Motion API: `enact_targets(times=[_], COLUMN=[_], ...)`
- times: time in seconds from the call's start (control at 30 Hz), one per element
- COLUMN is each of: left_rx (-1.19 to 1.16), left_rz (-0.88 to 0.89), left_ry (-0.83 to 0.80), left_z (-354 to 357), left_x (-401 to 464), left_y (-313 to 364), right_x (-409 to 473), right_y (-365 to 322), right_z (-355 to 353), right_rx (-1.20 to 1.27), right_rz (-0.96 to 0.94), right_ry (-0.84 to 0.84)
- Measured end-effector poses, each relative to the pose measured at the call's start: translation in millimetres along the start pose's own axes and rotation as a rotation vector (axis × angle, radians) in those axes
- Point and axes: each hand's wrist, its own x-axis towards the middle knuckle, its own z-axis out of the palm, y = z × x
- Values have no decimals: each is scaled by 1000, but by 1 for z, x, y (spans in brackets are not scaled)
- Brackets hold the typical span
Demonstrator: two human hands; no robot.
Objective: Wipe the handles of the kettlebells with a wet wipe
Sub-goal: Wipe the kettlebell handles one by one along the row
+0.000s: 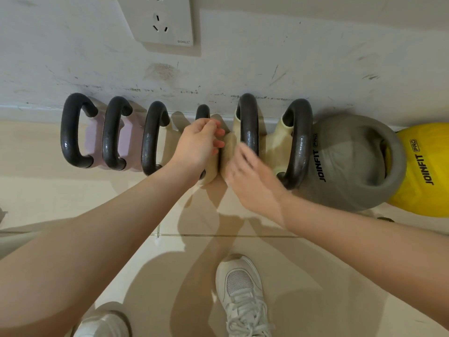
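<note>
Several kettlebells stand in a row against the wall, dark handles up. Two at the left have pink bodies (93,139), the middle ones beige bodies (275,144). My left hand (198,145) is curled around the fourth kettlebell's handle (202,111); only the handle's top and bottom ends show. My right hand (247,176) is blurred, just right of it, with its fingers against the lower part of the fifth handle (247,122). I cannot make out a wet wipe in either hand. The sixth handle (301,142) stands untouched.
A large grey JOINFIT kettlebell (345,166) and a yellow one (422,166) sit at the right end. A wall socket (162,20) is above the row. My white sneakers (243,295) stand on the beige tiled floor (340,276).
</note>
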Motion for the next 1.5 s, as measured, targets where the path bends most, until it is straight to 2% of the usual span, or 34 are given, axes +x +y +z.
enact_targets(times=[0.07,0.1,0.23,0.27,0.43,0.57,0.7,0.83,0.9,1.07,1.17,1.23,1.27,1.33,1.4,1.43,1.5], left_rx=[-29,-50,-42,-39,-44,-21,-15,-11,-22,27,-34,-46,-47,-70,-122,-143,-163], left_rz=[-16,-18,5,7,-3,12,-4,-35,-45,-9,-53,-69,-72,-105,-150,-165,-167], left_ry=[-17,-34,-55,-55,-66,-1,-15,-112,-103,-97,-194,-197,-174,-131,-130,-135,-162], left_z=[1,1,1,1,8,13,22,30,31,31,34,38,40,43,44,43,41], left_x=[-1,-1,1,3,7,13,18,19,21,26,25,28,29,34,36,36,34], left_y=[1,2,7,8,8,5,5,2,0,3,5,7,8,8,9,9,9], right_x=[12,10,-10,-6,28,35,47,26,26,61,53,47,45,43,40,41,46], right_y=[16,20,19,24,31,39,60,48,48,70,65,60,58,59,60,59,55], right_z=[-5,-5,6,7,7,6,4,-4,1,10,10,18,19,12,3,0,-6], right_rx=[171,190,206,264,652,1149,1983,2282,2328,2220,2176,2031,1933,1696,1464,1405,1518], right_rz=[206,240,7,21,443,618,968,991,995,1192,1138,1146,1183,1269,1264,1219,1132], right_ry=[28,7,82,109,133,-40,-247,-319,-334,-246,-350,-383,-330,-117,77,111,66])
